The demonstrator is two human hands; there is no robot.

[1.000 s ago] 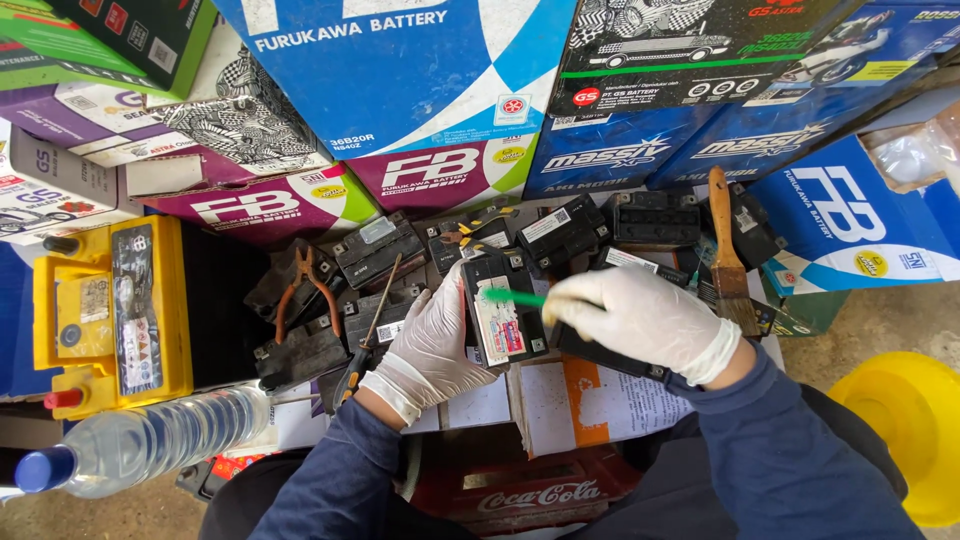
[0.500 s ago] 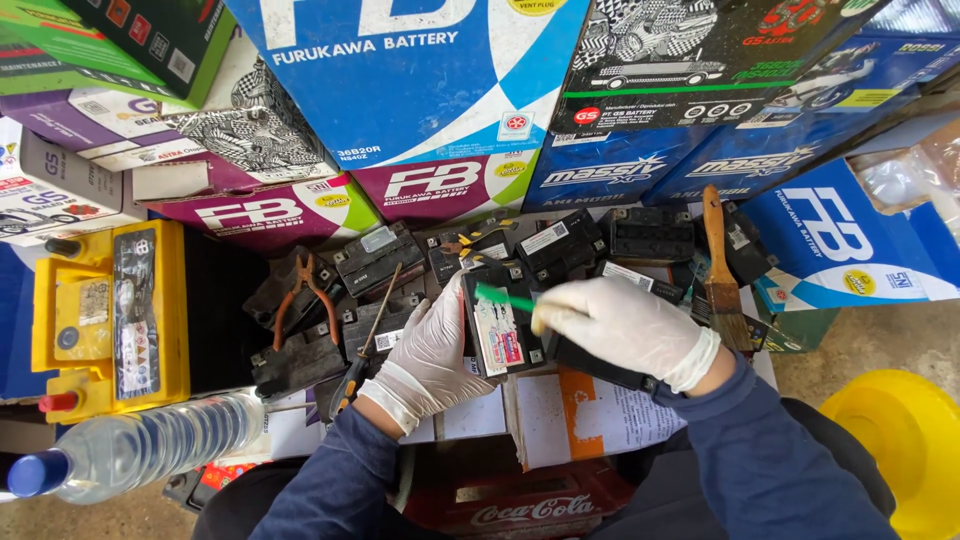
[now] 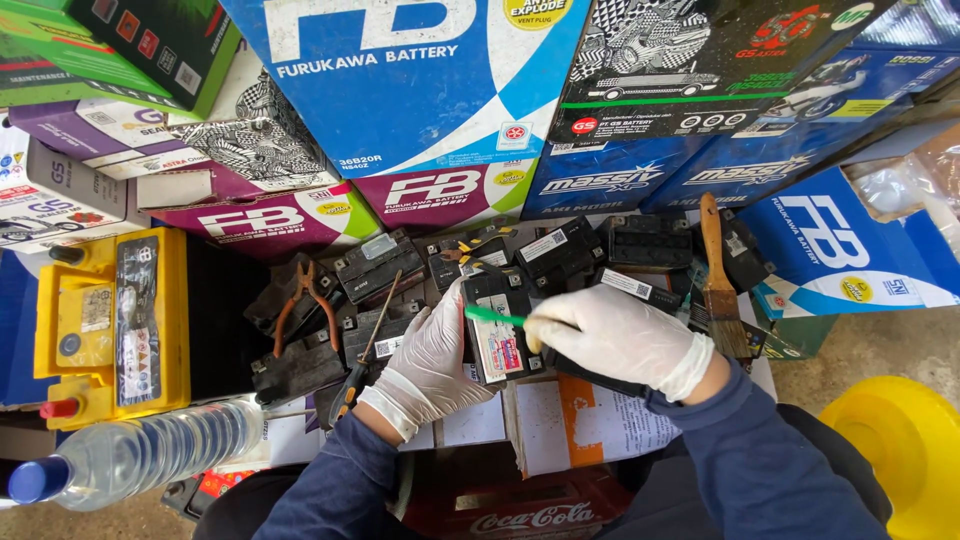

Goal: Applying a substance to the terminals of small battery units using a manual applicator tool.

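White-gloved left hand (image 3: pixel 430 362) grip closed around small black battery (image 3: pixel 497 325), right hand (image 3: pixel 610 335) pinching green tool (image 3: pixel 492 316), pliers (image 3: pixel 300 300), paintbrush (image 3: pixel 718 275) beside.

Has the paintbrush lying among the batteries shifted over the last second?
No. The paintbrush lies in the same spot against the blue box beside it.

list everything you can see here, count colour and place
small battery: one, black, centre, held between both hands
green tool: one, in right hand, tip on the battery
loose batteries: several, black, piled behind the hands
pliers: one, orange handles, on pile left
screwdriver: one, left of left hand
brush: one, wooden handle, right
yellow battery: one, far left
bottle: one, clear, blue cap, lower left
boxes: many, blue, purple, black, green, stacked on top
yellow tub: one, lower right
left hand: white glove
right hand: white glove
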